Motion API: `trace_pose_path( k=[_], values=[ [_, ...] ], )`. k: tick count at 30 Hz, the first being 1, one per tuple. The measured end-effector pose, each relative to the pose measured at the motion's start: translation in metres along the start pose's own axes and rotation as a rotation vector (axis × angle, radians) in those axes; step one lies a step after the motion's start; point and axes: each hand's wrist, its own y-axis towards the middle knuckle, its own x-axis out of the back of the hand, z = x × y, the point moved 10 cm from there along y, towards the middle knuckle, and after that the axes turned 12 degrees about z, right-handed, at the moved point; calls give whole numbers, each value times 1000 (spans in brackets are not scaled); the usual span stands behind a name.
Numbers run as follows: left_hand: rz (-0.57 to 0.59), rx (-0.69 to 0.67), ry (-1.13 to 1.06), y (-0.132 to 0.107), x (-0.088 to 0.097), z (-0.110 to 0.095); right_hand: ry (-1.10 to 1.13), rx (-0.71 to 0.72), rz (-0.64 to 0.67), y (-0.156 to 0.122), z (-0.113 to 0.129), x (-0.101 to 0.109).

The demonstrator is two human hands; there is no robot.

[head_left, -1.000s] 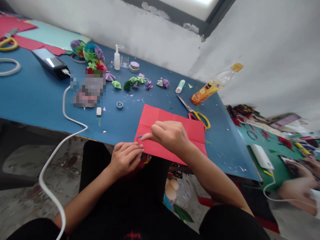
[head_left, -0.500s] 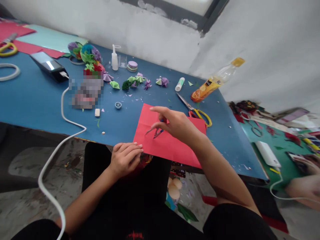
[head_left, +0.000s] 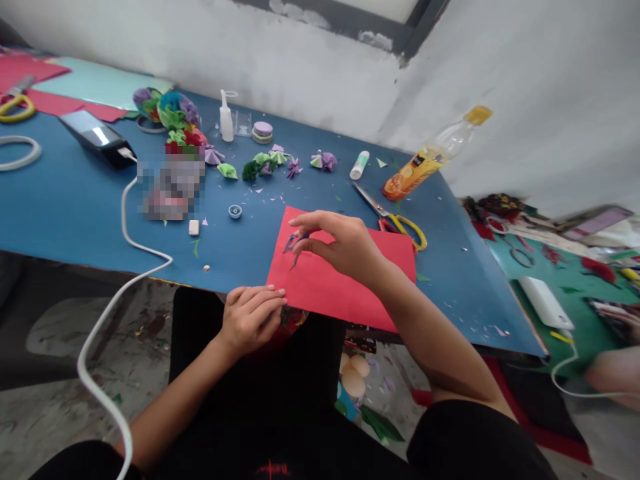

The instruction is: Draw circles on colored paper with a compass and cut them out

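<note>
A red paper sheet (head_left: 350,287) lies at the near edge of the blue table (head_left: 75,207). My right hand (head_left: 345,247) hovers over the sheet's far left part, fingers pinched on a small thin dark tool (head_left: 293,245), perhaps a compass or small scissors. My left hand (head_left: 250,317) rests curled at the table's near edge, just left of the sheet's near corner, over my lap; nothing shows in it.
Yellow-handled scissors (head_left: 395,223), a glue stick (head_left: 359,165) and a lying juice bottle (head_left: 430,163) sit beyond the sheet. Small paper flowers (head_left: 265,163), a glue bottle (head_left: 226,120), a phone (head_left: 97,137) with white cable (head_left: 125,220). Another person's hand (head_left: 613,377) at far right.
My right hand lifted from the sheet's near left corner, moved up and away over the sheet, and now shows the small dark tool in its fingers. My left hand stayed put.
</note>
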Motion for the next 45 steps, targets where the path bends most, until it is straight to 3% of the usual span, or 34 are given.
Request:
trace_pose_path(
  k=[4, 8, 10, 17, 24, 28, 32, 36, 40, 43, 45],
  values=[
    [5, 2, -3, 0, 0, 0, 312, 4, 87, 4, 0, -10],
    [9, -10, 0, 1, 0, -1, 418, -13, 184, 7, 0, -18],
    [7, -14, -2, 1, 0, -2, 394, -37, 168, 9, -2, -17],
    [20, -6, -7, 1, 0, 0, 165, -226, -70, 8, -19, 1],
    [62, 38, -21, 3, 2, -1, 63, -339, -186, -15, -29, 18],
    [148, 128, -129, 24, 14, 6, 34, -288, -206, -25, -18, 22],
    [117, 115, -184, 61, 36, 18, 32, -218, -173, -26, -9, 18],
    [275, 79, -274, 89, 22, 30, 36, -148, -154, -26, -2, 15],
    [384, 83, -365, 100, 6, 35, 46, -101, -156, -28, 2, 14],
    [429, 195, -424, 103, 0, 44, 24, -107, -169, -29, 1, 14],
    [521, 287, -510, 101, -9, 49, 21, -108, -173, -30, 1, 14]
  ],
)
